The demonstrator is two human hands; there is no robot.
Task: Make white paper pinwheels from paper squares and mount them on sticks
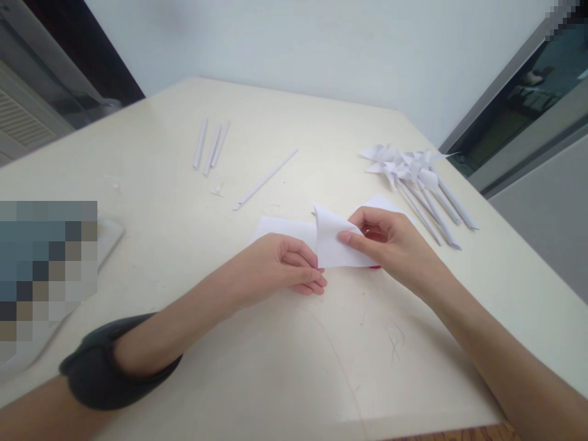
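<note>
My right hand point(383, 239) pinches a small white sheet of paper point(337, 239), thumb on its near face. The sheet stands tilted up with its top left corner bent. My left hand point(298, 266) is at its lower left corner, fingers curled together and thumb against them. Whether that corner sits between these fingers cannot be made out. Another white paper point(285, 228) lies flat behind my left hand, and a further paper point(382, 202) shows beyond my right. A bit of red point(375, 267) peeks out under my right hand, the rest hidden.
Several paper pinwheels point(408, 165) with rolled sticks lie in a pile at the right. Three short paper tubes point(214, 147) and a longer, thin paper stick point(266, 179) rest farther back. Thin scraps point(395, 340) dot the white table point(275, 380). A blurred-out object point(46, 275) is at left.
</note>
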